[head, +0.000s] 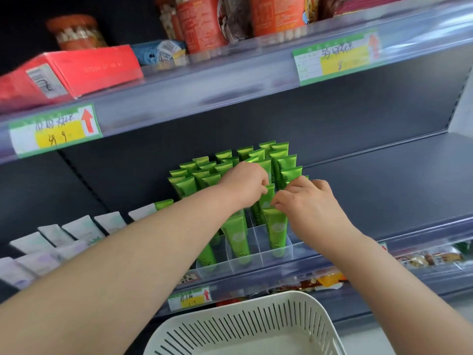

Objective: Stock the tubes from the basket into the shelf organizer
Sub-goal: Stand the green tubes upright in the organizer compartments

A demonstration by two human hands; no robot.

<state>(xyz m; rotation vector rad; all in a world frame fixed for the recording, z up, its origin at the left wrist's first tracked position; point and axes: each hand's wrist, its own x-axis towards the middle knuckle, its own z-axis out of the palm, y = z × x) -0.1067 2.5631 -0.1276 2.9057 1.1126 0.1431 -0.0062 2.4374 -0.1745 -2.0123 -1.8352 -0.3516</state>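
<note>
Several green tubes (212, 172) stand upright in a clear divided shelf organizer (245, 262) on the middle shelf. My left hand (245, 183) pinches the top edge of a green tube (258, 211) in a middle row. My right hand (307, 201) pinches the top of the front green tube (276, 231) standing in a front compartment. Some front compartments hold no tube. Below, at the bottom edge, is the white slotted basket (245, 326); no tube shows inside it.
White and pale sachets (64, 237) stand in rows left of the organizer. The shelf surface (384, 180) right of the organizer is bare. A red box (76, 70) and orange jars (199, 24) fill the upper shelf. Snack packets (430, 257) hang below.
</note>
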